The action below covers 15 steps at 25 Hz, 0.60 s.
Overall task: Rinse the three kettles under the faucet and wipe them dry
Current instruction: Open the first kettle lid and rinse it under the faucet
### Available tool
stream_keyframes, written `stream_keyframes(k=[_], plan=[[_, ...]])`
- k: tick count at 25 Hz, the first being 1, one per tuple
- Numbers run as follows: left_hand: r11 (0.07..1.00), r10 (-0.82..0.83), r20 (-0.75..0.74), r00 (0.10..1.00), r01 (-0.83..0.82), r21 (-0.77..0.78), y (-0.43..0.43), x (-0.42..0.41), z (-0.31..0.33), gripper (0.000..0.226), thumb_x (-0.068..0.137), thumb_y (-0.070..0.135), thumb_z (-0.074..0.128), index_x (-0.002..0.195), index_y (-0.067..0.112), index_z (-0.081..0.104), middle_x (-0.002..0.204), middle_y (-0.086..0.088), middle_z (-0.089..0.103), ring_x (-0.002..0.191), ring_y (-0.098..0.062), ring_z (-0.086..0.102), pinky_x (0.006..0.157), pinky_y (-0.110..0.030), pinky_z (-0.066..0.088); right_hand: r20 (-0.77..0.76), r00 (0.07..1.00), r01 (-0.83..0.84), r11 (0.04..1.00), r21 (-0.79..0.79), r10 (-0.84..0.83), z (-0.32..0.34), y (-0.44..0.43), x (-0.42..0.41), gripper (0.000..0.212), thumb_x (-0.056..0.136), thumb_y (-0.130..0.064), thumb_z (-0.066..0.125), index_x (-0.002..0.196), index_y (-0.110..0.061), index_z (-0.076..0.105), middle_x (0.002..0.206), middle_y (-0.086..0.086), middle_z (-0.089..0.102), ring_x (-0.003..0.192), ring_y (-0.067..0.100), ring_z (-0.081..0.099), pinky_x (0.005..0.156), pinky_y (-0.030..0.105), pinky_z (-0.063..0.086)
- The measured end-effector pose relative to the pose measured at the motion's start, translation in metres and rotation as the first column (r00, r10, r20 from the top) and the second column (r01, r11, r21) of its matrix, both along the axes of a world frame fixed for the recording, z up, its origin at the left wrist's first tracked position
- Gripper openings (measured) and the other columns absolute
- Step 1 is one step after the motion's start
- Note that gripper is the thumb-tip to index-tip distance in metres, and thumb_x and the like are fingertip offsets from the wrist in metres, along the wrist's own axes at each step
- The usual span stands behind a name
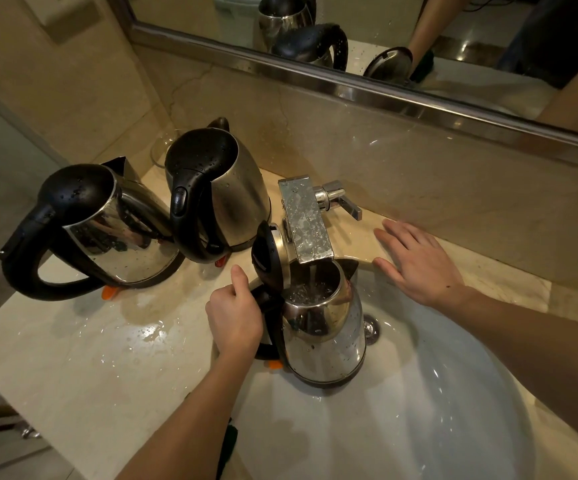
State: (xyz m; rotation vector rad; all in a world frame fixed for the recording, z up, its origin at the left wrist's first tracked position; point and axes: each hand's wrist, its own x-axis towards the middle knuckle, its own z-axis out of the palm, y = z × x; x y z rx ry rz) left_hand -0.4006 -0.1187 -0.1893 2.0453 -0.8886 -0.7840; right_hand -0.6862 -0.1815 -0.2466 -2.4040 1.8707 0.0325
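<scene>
3 steel kettles stand around the faucet (306, 223), which serves as the marker here. Behind the faucet, the mirror (384, 29) and a stone splashback close off the back edge. The worktop (73, 358) spreads left of the faucet, wet in patches, with its open stretch to the near left. The sink (419, 410) lies in front of the faucet, and the bowl's free room is to the right and front.

The far kettle (114, 237) stands furthest left of the faucet, lid down. The middle kettle (232, 188) sits just left of the faucet, crowding that side. The open kettle (325, 341) is in the sink with its mouth directly under the faucet's spout and water running in. Its raised lid (267, 254) stands just beside the spout.

The left hand (235, 320) is clenched round the open kettle's black handle. The right hand (419, 261) lies flat and released on the worktop right of the faucet, near the lever (339, 199).

A glass dish (159, 150) sits far back left. The overflow fitting (370, 329) shows just right of the open kettle.
</scene>
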Motion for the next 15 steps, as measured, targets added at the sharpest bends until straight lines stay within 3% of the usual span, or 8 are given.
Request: stream_keyframes(k=[15], plan=[[0.99, 0.077, -0.085, 0.993, -0.086, -0.108, 0.004, -0.007, -0.006, 0.057, 0.105, 0.031, 0.038, 0.052, 0.013, 0.03, 0.053, -0.005, 0.029, 0.053, -0.02, 0.031, 0.056, -0.032, 0.029, -0.013, 1.0, 0.009, 1.0, 0.019, -0.009, 0.002, 0.0, 0.001, 0.072, 0.094, -0.063, 0.008, 0.152, -0.025, 0.028, 0.159, 0.0, 0.029, 0.144, 0.023, 0.024, 0.117, 0.04, 0.021]])
